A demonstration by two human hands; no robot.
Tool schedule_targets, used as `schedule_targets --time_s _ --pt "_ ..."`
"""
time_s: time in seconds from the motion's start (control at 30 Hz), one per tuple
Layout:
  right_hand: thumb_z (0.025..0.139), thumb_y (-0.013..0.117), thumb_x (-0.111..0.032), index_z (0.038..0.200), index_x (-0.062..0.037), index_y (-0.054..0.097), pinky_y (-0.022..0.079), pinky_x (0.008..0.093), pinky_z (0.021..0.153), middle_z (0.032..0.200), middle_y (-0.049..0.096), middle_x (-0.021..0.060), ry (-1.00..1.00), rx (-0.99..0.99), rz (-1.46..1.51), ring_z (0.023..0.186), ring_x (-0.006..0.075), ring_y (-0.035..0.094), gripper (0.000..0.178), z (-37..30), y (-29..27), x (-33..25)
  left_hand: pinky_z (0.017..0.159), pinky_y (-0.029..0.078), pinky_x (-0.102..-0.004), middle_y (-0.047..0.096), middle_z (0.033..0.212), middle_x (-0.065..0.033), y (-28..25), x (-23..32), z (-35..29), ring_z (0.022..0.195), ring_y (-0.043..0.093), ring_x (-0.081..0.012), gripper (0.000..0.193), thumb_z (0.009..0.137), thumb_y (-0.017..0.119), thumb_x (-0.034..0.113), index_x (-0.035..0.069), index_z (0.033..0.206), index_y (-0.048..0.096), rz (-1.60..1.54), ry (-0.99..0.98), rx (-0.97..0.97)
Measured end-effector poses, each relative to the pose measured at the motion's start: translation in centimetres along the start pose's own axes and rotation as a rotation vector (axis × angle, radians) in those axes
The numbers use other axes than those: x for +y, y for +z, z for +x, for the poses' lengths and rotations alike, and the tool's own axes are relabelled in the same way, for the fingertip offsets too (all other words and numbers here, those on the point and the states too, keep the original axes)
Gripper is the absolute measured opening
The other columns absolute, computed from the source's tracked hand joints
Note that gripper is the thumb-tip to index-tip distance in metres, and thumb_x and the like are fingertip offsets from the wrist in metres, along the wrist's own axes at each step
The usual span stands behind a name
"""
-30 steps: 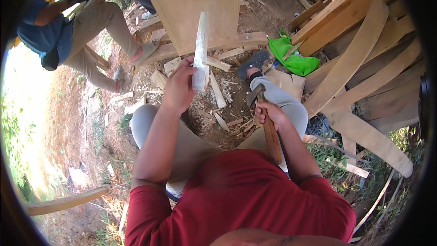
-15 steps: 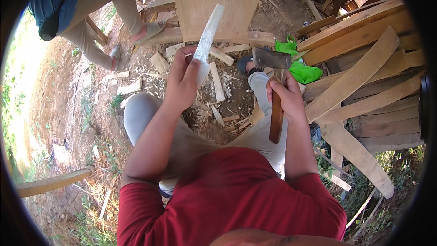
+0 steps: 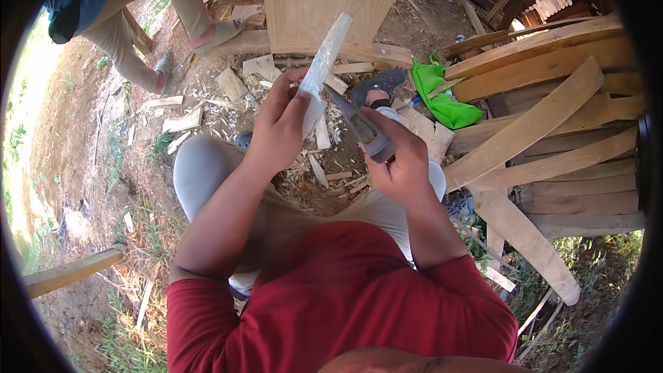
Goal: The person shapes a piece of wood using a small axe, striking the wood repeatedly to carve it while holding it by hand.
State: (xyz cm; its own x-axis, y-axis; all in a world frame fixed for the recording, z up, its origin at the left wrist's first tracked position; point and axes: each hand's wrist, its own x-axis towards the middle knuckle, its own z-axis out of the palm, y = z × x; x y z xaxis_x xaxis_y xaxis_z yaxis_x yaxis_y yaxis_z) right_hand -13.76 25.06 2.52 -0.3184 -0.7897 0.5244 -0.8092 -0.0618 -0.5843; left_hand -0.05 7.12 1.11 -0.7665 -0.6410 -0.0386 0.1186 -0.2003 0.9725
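Note:
My left hand point(image 3: 278, 121) is closed around a pale, tapered, blade-shaped piece point(image 3: 328, 52). Its narrow end points up and away from me, and its wider end shows below my fingers; I cannot tell whether it is wood or metal. My right hand point(image 3: 400, 162) grips a hatchet point(image 3: 359, 124) close to its dark steel head. The cutting edge is turned toward the pale piece, near its wider part; whether they touch is unclear. Most of the hatchet's handle is hidden by the hand and the head. Both hands are above the ground between my knees.
A large wooden panel point(image 3: 324, 0) stands ahead. Wood offcuts point(image 3: 183, 122) and shavings litter the ground. Stacked planks point(image 3: 545, 72) and curved boards point(image 3: 528, 242) lie at right, beside a green bag point(image 3: 452, 107). Another person's legs point(image 3: 131, 55) are at far left.
My right hand has moved left and turned the hatchet, bringing its head from upright at the right to beside the pale piece. My left hand stays nearly in place with its grip.

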Motion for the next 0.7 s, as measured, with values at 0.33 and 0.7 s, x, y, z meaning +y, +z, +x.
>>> schedule_targets --time_s 0.33,0.7 --pt "0.070 0.073 -0.006 0.145 -0.0151 0.062 0.055 0.0412 0.064 0.090 0.067 0.0086 -0.137 -0.083 -0.267 0.072 0.0285 0.067 0.077 -0.8 1.2 0.4 0.078 0.047 -0.0240 0.063 0.102 -0.0016 -0.2 -1.3 -0.4 0.089 0.055 -0.0050 0.031 0.114 0.043 0.014 0.003 0.142 0.052 -0.031 -0.071 -0.074" --pt "0.078 0.078 -0.008 0.151 -0.0137 0.057 0.057 0.0430 0.068 0.096 0.073 0.0134 -0.021 -0.063 -0.061 0.080 0.0326 0.072 0.076 -1.1 2.1 -0.2 0.065 0.052 -0.0252 0.069 0.102 -0.0058 -0.2 0.2 -0.4 0.085 0.067 -0.0105 0.048 0.106 0.054 0.012 0.012 0.153 0.044 -0.132 -0.275 -0.184"
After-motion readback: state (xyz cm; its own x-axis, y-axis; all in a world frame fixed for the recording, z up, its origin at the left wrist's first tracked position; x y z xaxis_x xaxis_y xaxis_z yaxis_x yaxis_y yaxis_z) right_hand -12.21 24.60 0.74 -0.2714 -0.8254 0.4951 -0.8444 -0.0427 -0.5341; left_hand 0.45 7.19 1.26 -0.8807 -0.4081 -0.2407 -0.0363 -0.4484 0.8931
